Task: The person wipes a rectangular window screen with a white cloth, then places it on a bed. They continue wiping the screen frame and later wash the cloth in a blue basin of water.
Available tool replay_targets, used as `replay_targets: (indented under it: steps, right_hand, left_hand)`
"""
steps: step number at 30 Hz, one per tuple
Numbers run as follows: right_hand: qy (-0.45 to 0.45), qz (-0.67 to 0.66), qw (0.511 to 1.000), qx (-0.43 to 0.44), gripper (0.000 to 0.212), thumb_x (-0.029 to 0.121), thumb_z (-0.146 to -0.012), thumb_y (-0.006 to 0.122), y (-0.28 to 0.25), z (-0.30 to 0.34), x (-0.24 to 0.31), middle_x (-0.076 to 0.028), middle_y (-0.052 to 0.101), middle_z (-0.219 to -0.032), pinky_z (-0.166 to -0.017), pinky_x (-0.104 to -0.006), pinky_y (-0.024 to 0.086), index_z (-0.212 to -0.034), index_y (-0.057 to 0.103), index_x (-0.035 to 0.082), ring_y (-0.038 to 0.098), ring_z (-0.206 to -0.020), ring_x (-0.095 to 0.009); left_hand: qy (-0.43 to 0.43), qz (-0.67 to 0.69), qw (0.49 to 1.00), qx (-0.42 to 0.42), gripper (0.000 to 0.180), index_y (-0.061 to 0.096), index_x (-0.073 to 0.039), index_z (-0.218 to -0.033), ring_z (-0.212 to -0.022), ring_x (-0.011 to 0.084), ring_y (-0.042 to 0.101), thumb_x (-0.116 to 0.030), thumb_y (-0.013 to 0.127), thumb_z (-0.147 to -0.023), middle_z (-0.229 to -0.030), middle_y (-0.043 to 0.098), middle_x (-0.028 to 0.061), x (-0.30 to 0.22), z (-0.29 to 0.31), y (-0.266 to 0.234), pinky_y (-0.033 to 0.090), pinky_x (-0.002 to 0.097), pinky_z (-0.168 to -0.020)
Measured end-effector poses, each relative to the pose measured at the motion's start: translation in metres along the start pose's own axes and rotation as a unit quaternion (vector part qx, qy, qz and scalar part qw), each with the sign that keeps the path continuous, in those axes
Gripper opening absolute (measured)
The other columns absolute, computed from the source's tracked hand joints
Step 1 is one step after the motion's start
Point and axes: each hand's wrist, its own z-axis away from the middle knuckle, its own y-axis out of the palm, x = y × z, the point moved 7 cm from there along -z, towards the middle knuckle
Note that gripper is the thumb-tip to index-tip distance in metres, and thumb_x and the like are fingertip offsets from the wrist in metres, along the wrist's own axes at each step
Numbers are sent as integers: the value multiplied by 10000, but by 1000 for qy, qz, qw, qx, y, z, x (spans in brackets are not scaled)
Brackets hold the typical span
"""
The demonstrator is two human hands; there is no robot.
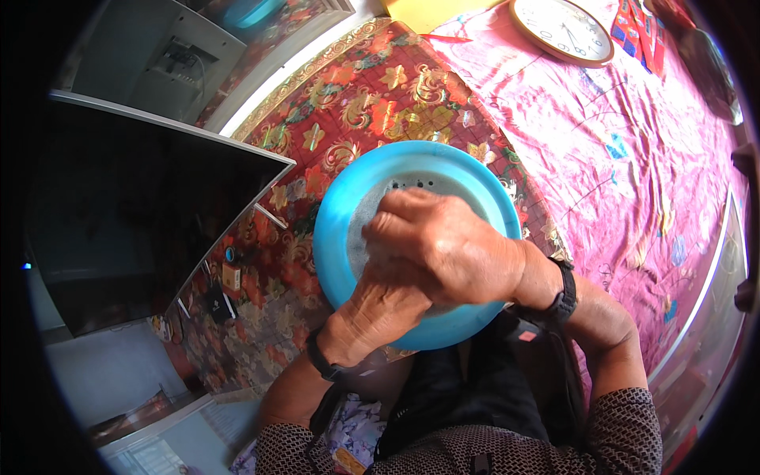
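A round blue plastic basin [339, 273] stands in front of me with greyish, foamy water [384, 188] in it. Both hands are pressed together over the water. My right hand [453, 244] is on top, its fingers curled in. Under it lies my left hand [388, 307], closed and partly covered by the right. Whatever they grip between them, if anything, is hidden. Small dark spots [419, 184] show at the far side of the foam.
The basin rests on a red flowered cloth [340, 103]. A large dark flat screen [150, 214] stands to the left, with a small box [231, 276] near it. Beyond, on the right, a pink sheet [609, 206] carries a round wall clock [562, 30].
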Motion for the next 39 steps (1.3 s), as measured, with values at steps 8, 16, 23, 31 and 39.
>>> replay_targets:
  steps: [8,16,23,31,39]
  right_hand:
    - [-13,-28,998,52,286,136,-866,787,15,-9,2,-200,689,-1009,-856,-532,615,-1090,677,-2,722,-1036,-438]
    - [116,122,980,103,340,124,-829,831,20,-19,-50,-219,734,-1073,-841,-530,638,-1128,714,14,759,-1034,-436]
    - [20,-60,997,37,254,85,-844,797,0,-20,-13,-195,703,-1033,-823,-561,608,-1063,688,18,734,-1007,-455]
    - [23,-16,999,19,258,128,-828,825,-17,-13,-31,-186,674,-942,-802,-553,590,-1012,666,41,716,-948,-452]
    - [108,-83,990,-34,287,22,-928,791,-26,3,-41,-204,717,-1119,-889,-483,614,-1203,713,-1,742,-1029,-420]
  left_hand:
    - [51,46,998,14,564,534,-92,-1642,-1458,240,605,-119,633,-1088,-1520,591,174,1,12,10,485,414,-1220]
    - [156,-101,983,8,338,745,67,-1271,-1291,410,701,-70,684,-968,-1278,728,220,-11,-3,-2,584,539,-1067]
    - [145,-139,979,-21,369,814,-17,-1270,-1225,370,737,-89,721,-920,-1228,770,196,-20,0,-11,598,522,-997]
    - [145,-167,974,-42,294,810,13,-1159,-1303,372,687,-129,729,-915,-1339,726,205,-16,3,-34,539,599,-1151]
    - [134,-189,971,-49,372,783,-7,-1273,-1367,398,670,-172,738,-943,-1397,724,196,-6,-7,-41,494,700,-1162]
